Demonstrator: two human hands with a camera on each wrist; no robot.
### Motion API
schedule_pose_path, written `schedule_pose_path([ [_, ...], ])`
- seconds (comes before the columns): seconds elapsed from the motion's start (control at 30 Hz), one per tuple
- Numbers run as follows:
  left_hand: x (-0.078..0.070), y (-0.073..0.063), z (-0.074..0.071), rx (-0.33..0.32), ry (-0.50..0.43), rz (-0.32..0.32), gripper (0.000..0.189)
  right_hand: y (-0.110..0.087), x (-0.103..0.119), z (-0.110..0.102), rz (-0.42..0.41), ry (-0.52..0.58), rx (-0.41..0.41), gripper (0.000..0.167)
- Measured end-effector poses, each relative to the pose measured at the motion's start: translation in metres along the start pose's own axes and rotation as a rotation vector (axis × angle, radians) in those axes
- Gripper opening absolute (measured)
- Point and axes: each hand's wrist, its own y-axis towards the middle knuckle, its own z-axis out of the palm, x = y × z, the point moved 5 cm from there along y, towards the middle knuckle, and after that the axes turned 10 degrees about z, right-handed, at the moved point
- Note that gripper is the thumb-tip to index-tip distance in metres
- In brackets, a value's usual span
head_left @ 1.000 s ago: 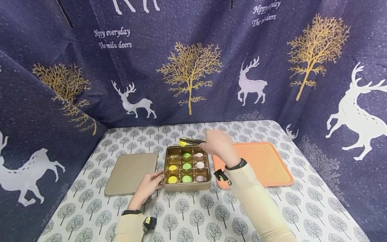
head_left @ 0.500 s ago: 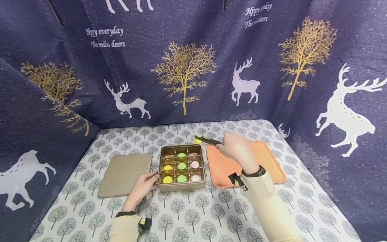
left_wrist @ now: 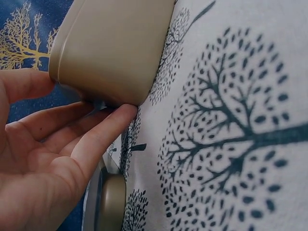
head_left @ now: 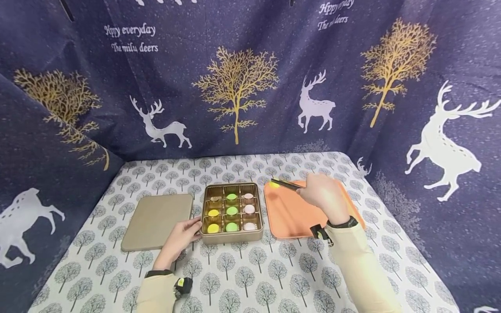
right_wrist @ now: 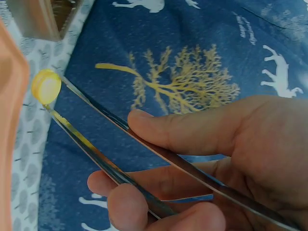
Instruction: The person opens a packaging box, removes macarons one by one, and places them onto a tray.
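Note:
My left hand (head_left: pixel 181 238) rests at the left side of a gold tin box (head_left: pixel 232 237). In the left wrist view its thumb touches the rim and its fairly straight fingers touch the lower wall. Inside, a gold divider has several compartments with yellow, green (head_left: pixel 232 211) and pale pink macarons (head_left: pixel 249 209); the back left compartment has none. My right hand (head_left: pixel 325 195) grips slim dark tongs (head_left: pixel 289 185), thumb on one arm, fingers on the other. Their tips pinch a yellow macaron (right_wrist: pixel 47 86), which overlaps the orange tray's (head_left: pixel 289 217) back left corner in the head view.
A flat gold lid (head_left: pixel 158 221) lies left of the box. The orange tray lies just right of it. A white tablecloth (head_left: pixel 270 274) with tree prints covers the table, and a dark blue curtain (head_left: pixel 219 26) hangs behind.
My right hand has carried the tongs and yellow macaron rightward, from above the back of the box to over the tray. My left hand stays at the box. The head view has shifted slightly.

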Motion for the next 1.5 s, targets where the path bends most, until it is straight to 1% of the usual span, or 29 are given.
schedule_pose_path([
  [0.07,0.000,0.000,0.000,0.002,-0.010,0.000,0.046,0.000,-0.003,0.004,-0.011,-0.002,-0.024,0.033],
  [0.2,0.001,0.000,0.002,0.008,-0.020,0.003,0.046,0.001,-0.006,0.011,-0.013,-0.053,-0.050,0.029],
  [0.3,0.001,0.000,0.003,0.008,-0.019,0.005,0.046,0.003,-0.008,0.015,0.005,-0.086,-0.040,0.028],
  [0.37,0.001,0.000,0.003,0.004,-0.018,0.007,0.046,0.004,-0.009,0.017,0.020,-0.087,-0.023,0.027],
  [0.53,0.002,0.000,0.002,0.002,-0.021,0.007,0.047,0.007,-0.011,0.018,0.031,-0.097,-0.011,0.028],
  [0.63,0.003,0.000,0.002,0.004,-0.021,0.008,0.047,0.007,-0.011,0.018,0.028,-0.102,-0.015,0.028],
  [0.87,0.003,0.001,0.002,0.011,-0.032,0.008,0.047,0.008,-0.009,0.022,0.010,-0.164,-0.052,0.029],
  [1.0,0.003,0.001,0.001,0.009,-0.023,0.013,0.047,0.009,-0.008,0.025,0.026,-0.148,-0.039,0.032],
  [1.1,0.003,0.001,0.000,0.005,-0.024,0.015,0.047,0.009,-0.007,0.024,0.035,-0.147,-0.031,0.030],
  [1.27,0.003,0.000,-0.001,0.010,-0.029,0.009,0.047,0.007,-0.006,0.021,0.051,-0.146,-0.005,0.022],
  [1.43,0.003,0.000,-0.002,0.004,-0.022,0.010,0.047,0.000,-0.003,0.014,0.035,-0.121,0.005,0.023],
  [1.5,0.003,0.000,-0.003,0.002,-0.019,0.010,0.047,-0.003,-0.002,0.011,0.015,-0.132,0.002,0.022],
])
